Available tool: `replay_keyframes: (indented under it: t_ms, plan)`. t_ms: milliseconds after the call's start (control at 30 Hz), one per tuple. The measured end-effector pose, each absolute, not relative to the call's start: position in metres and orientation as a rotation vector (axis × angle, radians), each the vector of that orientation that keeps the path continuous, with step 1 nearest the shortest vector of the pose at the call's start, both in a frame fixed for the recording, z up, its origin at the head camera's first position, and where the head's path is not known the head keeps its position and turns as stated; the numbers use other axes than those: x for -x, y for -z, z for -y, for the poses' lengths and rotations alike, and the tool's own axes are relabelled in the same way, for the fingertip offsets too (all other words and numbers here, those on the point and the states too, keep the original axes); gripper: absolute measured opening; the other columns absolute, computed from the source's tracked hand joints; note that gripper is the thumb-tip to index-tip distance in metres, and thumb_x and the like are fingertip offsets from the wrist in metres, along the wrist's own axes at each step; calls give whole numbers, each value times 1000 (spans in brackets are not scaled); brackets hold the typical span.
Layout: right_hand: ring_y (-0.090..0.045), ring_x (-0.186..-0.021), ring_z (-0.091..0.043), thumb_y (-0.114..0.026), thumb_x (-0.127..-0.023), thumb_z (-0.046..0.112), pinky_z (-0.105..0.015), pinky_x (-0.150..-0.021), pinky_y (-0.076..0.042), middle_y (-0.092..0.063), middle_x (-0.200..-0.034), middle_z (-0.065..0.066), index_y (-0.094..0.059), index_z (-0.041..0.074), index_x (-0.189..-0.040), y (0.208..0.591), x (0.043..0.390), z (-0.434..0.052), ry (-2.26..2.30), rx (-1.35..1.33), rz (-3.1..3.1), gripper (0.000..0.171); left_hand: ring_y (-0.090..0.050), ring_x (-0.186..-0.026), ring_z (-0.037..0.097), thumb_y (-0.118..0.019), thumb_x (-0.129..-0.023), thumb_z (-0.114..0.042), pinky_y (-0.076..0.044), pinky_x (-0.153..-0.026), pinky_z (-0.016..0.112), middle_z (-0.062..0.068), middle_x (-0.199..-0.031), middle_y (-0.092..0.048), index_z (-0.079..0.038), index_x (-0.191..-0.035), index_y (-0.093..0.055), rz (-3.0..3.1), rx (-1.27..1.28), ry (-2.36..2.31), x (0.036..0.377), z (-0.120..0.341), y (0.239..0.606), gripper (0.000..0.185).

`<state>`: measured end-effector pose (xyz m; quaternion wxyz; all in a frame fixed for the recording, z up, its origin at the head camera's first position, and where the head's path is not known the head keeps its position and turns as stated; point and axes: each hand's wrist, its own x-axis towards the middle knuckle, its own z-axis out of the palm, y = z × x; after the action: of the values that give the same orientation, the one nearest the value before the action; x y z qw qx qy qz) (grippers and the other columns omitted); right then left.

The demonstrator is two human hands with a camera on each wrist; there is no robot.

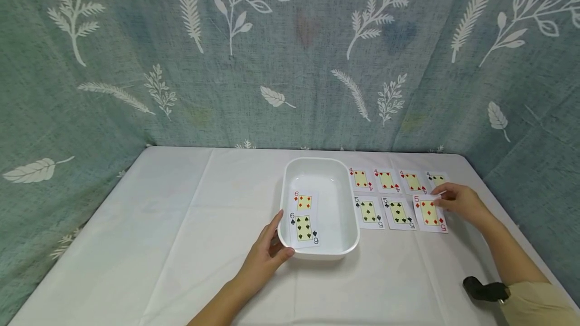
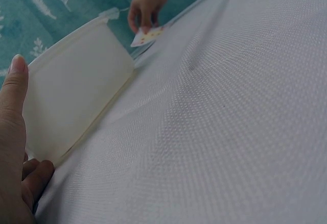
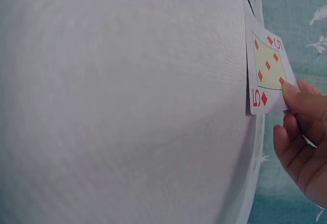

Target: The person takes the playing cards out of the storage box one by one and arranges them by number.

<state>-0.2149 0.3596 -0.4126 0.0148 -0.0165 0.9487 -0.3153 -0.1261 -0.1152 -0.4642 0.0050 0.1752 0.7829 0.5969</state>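
A white tub (image 1: 337,245) stands on the white tablecloth (image 1: 181,225), and every other thing is placed from it. Inside the tub lie two cards face up: a six of diamonds (image 1: 304,201) toward the far wall, and a six of spades (image 1: 303,228) nearer the front wall, overlapping the lower edge of the first.

The left hand (image 1: 267,255) rests against the tub's near left corner, thumb up along the outer wall and the other fingers loosely curled at its base; the left wrist view shows the thumb straight beside the wall and the fingers tucked low, not wrapped around the rim.

To the right of the tub, two rows of cards lie face up on the cloth. The far row holds four fours (image 1: 386,180). The near row holds a five of spades (image 1: 368,211) just beside the tub, then a five of clubs (image 1: 398,212), then a five of diamonds (image 1: 429,213) farthest from the tub. The right hand (image 1: 462,204) pinches the far right corner of that five of diamonds, fingertips (image 3: 295,92) closed together on its edge, the corner lifted slightly off the cloth.
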Motion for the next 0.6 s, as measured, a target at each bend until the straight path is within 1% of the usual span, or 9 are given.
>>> replay_keyframes:
  t_ms: [233, 467, 600]
  plan:
    - [-52, -83, -27, -68, -86, 12, -22, -57, -46, -59, -95, -20, -60, -2, -108, 420, 222, -361, 937, 20, -2947, 27, -55, -119, 27, -71, -84, -17, -48, -98, 23, 12, -137, -42, -21, -152, -21, -2433, -511, -1877, 126, 116, 463, 85]
    - [-52, -82, -26, -69, -84, 8, -19, -56, -44, -62, -94, -19, -62, -4, -102, 423, 221, -356, 940, 18, -2962, 23, -53, -121, 28, -70, -85, -17, -47, -99, 24, 12, -138, -41, -21, -152, -20, -2428, -517, -1882, 126, 115, 463, 84]
    - [-52, -82, -26, -70, -83, 7, -20, -57, -44, -61, -93, -20, -62, -4, -101, 423, 220, -352, 926, 17, -2972, 23, -54, -121, 26, -70, -84, -17, -47, -98, 23, 12, -138, -41, -21, -152, -20, -2428, -518, -1878, 126, 115, 463, 84]
